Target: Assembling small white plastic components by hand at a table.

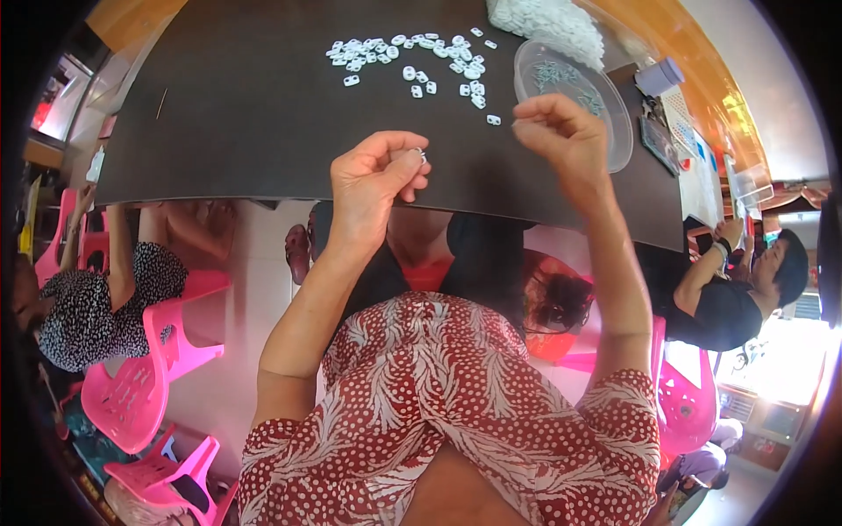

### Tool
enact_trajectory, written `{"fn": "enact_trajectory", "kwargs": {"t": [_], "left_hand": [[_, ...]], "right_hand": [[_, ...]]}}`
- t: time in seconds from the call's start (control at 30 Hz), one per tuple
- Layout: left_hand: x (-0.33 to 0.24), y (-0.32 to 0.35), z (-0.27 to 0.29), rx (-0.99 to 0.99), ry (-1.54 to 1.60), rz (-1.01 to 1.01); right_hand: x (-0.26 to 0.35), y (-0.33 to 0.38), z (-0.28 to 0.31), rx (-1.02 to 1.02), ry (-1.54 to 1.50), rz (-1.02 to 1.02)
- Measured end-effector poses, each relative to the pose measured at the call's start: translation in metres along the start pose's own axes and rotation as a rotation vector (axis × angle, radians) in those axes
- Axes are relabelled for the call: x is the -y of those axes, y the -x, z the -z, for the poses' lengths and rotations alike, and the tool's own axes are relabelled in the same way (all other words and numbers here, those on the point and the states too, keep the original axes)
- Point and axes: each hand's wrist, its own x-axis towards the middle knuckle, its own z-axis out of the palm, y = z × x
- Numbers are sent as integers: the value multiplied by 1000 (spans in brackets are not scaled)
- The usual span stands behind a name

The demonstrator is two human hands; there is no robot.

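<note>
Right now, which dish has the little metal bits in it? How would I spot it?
Find the big dark table, then look along its right side, just past the right hand. There sits a round clear plastic dish. Its thin grey metal pins set it apart from the white plastic pieces scattered loose on the tabletop.

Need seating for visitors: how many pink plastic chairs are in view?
3 clearly: one lower left under a seated person, one beside it, one at the bottom left. More pink seating at right is partly hidden.

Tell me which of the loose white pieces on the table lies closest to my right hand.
The lone white piece at the near right end of the scatter, just left of the right hand. The others lie farther up the dark table.
</note>
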Motion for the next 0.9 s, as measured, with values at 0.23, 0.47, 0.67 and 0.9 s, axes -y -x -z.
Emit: {"fn": "enact_trajectory", "kwargs": {"t": [0.23,0.47,0.67,0.9], "left_hand": [[-6,11,-3,-58,58,-56],[-3,18,-1,-59,46,-107],[-3,21,-2,-102,-46,-132],[-7,25,-4,-147,-285,-275]], "right_hand": [[10,18,-71,116,-260,-27],[15,21,-87,101,-242,-7],[14,22,-90,97,-220,9],[17,25,-92,131,-164,14]]}}
